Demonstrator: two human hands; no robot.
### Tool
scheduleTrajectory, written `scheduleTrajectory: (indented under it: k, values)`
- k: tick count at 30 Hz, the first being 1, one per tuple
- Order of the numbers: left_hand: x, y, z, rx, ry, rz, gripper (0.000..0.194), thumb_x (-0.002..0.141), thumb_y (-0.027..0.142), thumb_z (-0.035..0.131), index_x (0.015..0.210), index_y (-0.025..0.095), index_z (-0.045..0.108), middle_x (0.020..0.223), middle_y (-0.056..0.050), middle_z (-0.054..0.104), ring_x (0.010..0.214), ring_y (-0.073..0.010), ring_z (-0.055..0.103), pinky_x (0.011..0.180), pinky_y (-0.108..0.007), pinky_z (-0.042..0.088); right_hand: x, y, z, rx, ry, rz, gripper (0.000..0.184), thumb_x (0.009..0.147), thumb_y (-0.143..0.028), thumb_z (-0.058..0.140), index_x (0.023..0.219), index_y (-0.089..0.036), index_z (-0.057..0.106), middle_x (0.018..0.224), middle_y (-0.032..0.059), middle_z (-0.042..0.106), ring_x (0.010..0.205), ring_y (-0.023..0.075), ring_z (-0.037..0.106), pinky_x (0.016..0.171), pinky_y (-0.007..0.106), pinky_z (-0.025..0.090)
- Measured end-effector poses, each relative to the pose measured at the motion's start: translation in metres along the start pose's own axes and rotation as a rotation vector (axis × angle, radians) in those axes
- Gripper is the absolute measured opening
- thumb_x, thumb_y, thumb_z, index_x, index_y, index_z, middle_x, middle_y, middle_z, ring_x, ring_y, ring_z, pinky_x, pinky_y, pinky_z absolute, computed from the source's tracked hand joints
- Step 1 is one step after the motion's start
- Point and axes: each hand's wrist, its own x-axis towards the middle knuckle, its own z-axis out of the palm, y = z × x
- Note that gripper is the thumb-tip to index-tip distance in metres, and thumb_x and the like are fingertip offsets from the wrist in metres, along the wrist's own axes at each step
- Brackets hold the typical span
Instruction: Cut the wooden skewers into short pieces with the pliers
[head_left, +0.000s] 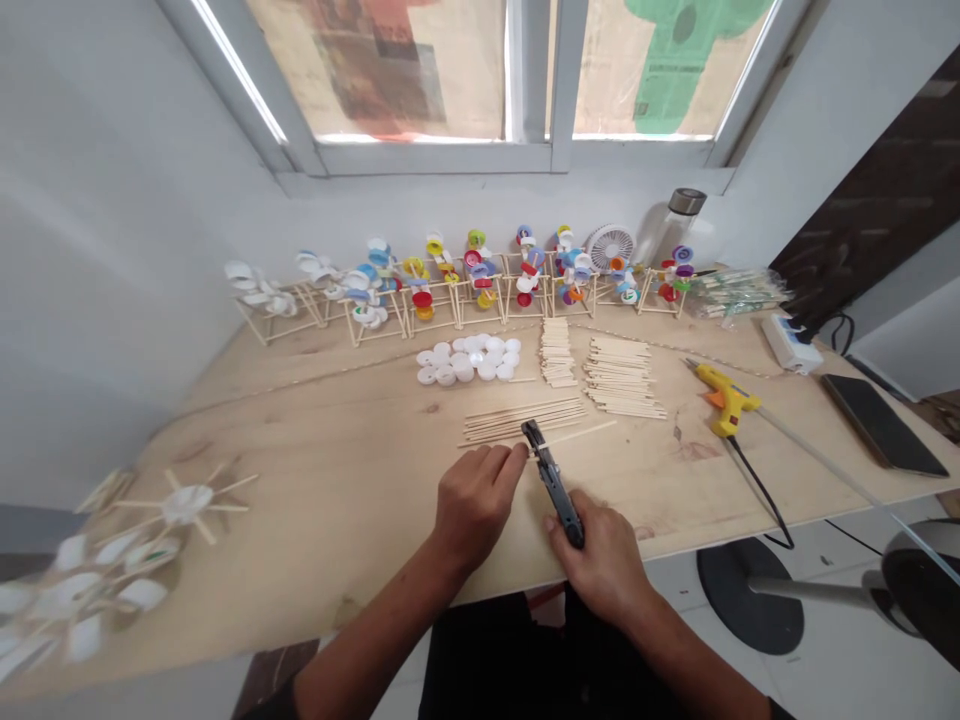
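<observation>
My left hand point(476, 505) pinches a thin wooden stick point(577, 436) right by the black cutters point(556, 487) closed in my right hand point(600, 560). Light, stiff, probably brittle: hold close to the jaws. Loose sticks point(521, 420) lie just ahead of both hands.

Place: small craft workshop beside a window point(405, 70)
Signs: glue gun point(724, 400), wooden sticks point(619, 378), bottle-cap models point(480, 280) along a plywood tabletop point(300, 480)

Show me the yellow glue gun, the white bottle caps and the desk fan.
Yellow glue gun point(725, 420): head view, on its grip.
White bottle caps point(465, 362): head view, on a cap mid-pile.
Desk fan point(610, 247): head view, on its round grille.
</observation>
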Motion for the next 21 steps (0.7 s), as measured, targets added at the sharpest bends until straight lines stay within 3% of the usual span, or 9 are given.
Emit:
scheduleTrajectory:
  k: [7, 16, 21]
  values:
    - [-0.003, 0.007, 0.003, -0.002, 0.034, -0.053, 0.014, 0.083, 0.012, 0.048, 0.092, 0.012, 0.058, 0.067, -0.004, 0.058, 0.063, -0.0138, 0.053, 0.058, -0.025, 0.039, -0.003, 0.0, -0.004, 0.039, -0.02, -0.018, 0.013, 0.082, -0.03, 0.048, 0.082, -0.02, 0.055, 0.066, 0.0028, 0.066, 0.064, 0.0195, 0.061, 0.053, 0.024, 0.029]
    - [-0.013, 0.0, 0.016, -0.018, 0.093, -0.085, 0.012, 0.082, 0.011, 0.048, 0.09, 0.013, 0.058, 0.064, -0.002, 0.058, 0.059, -0.0125, 0.053, 0.057, -0.024, 0.04, 0.003, 0.001, 0.004, -0.155, 0.03, -0.022, 0.021, 0.083, -0.036, 0.047, 0.073, -0.02, 0.055, 0.061, 0.004, 0.066, 0.055, 0.0189, 0.059, 0.05, 0.025, 0.024]
    - [-0.024, -0.003, 0.014, -0.126, 0.132, -0.147, 0.015, 0.085, 0.015, 0.045, 0.095, 0.014, 0.057, 0.069, -0.004, 0.062, 0.064, -0.0133, 0.058, 0.061, -0.024, 0.045, 0.003, 0.0, -0.002, -0.045, 0.004, -0.034, 0.02, 0.079, -0.038, 0.052, 0.069, -0.021, 0.054, 0.058, 0.001, 0.062, 0.055, 0.0174, 0.057, 0.05, 0.024, 0.026]
